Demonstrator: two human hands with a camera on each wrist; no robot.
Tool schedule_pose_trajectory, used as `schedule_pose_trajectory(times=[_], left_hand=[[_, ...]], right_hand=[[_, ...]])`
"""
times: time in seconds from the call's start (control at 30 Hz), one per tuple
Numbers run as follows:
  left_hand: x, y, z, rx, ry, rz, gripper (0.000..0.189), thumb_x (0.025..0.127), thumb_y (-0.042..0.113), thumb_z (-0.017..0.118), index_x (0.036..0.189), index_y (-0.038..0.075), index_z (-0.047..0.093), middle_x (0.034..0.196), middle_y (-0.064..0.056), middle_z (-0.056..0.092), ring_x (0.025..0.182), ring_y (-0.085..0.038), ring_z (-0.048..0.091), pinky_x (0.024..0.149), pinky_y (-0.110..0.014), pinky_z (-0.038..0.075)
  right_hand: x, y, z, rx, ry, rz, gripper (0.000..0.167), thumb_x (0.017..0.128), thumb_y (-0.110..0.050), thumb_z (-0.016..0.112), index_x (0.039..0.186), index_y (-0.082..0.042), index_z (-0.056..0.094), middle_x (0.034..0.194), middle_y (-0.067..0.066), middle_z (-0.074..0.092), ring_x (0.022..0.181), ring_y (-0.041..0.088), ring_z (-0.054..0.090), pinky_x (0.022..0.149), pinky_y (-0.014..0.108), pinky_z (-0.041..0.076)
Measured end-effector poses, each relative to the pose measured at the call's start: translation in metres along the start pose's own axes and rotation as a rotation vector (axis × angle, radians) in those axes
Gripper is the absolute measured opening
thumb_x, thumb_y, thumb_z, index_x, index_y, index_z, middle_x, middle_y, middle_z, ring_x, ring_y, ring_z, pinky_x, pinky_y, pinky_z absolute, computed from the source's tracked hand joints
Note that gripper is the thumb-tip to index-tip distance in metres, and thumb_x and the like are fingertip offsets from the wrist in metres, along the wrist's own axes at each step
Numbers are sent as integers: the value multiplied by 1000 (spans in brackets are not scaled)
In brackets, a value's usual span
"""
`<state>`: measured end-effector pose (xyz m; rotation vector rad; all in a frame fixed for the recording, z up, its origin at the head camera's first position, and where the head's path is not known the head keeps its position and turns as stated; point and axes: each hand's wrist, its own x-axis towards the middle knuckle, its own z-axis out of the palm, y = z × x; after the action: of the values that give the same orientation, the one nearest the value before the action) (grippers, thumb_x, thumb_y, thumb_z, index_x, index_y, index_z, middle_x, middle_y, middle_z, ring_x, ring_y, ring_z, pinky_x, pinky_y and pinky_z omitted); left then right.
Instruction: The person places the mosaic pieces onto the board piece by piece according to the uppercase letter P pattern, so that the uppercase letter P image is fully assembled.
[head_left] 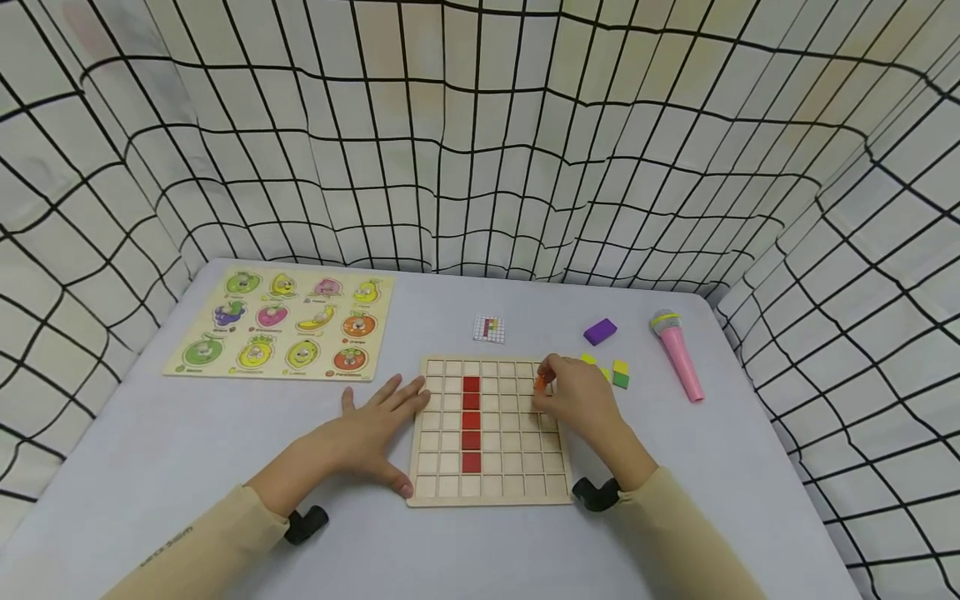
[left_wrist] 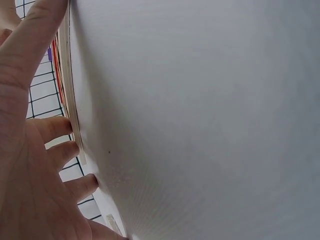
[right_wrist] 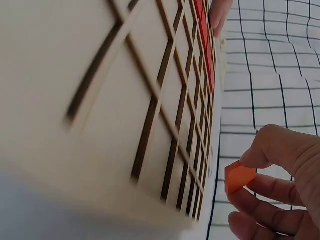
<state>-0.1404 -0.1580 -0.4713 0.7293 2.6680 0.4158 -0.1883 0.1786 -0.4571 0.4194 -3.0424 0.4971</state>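
Note:
A wooden grid board (head_left: 518, 465) lies flat on the table, with several red square tiles (head_left: 471, 420) set in one column left of its middle. My left hand (head_left: 369, 435) has its fingers spread along the board's left side, thumb at the near corner and fingertips at the edge. Between thumb and fingers, my right hand (head_left: 583, 400) pinches a small orange block (right_wrist: 239, 177) above the board's right part. In the right wrist view the block is held clear of the grid. Behind that hand are yellow tiles (head_left: 620, 366) and a green tile (head_left: 621, 380), some partly hidden.
Beyond the board lies a small pattern card (head_left: 489, 328). A purple block (head_left: 600, 332) and a pink toy microphone (head_left: 681, 358) are at the right. A fruit picture board (head_left: 279, 325) takes up the far left. Black-lined white curtains (head_left: 495, 133) surround the table (head_left: 480, 550).

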Motion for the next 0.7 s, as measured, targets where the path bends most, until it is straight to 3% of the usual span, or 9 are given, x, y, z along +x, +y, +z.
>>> schedule_pose_trajectory(times=[0.17, 0.3, 0.47, 0.7], left_hand=[[1, 1, 1, 3, -5, -3, 137, 56, 76, 87, 164, 14, 29, 175, -9, 13, 160, -44, 8, 98, -94, 4], [1, 1, 1, 8, -7, -6, 138, 55, 77, 87, 164, 15, 29, 175, -8, 13, 160, -43, 8, 99, -94, 5], [1, 0, 0, 5, -6, -1, 138, 55, 77, 86, 164, 15, 29, 175, -8, 13, 160, -43, 8, 99, -94, 5], [1, -2, 2, -2, -1, 0, 139, 55, 77, 87, 164, 15, 29, 175, -8, 12, 160, -44, 7, 98, -95, 4]], right_hand=[[11, -20, 12, 62, 24, -63, 26, 85, -26, 78, 107, -15, 72, 98, -3, 75, 84, 16, 65, 73, 34, 54], [19, -31, 21, 107, 10, -86, 26, 86, -25, 77, 109, -16, 73, 100, -4, 76, 81, 14, 62, 70, 32, 52], [24, -38, 28, 94, -31, -92, 25, 86, -23, 76, 110, -17, 73, 102, -4, 77, 77, 13, 57, 70, 31, 50], [28, -43, 28, 61, -77, -145, 22, 87, -22, 74, 108, -17, 72, 97, -3, 76, 82, 16, 64, 76, 36, 53]])
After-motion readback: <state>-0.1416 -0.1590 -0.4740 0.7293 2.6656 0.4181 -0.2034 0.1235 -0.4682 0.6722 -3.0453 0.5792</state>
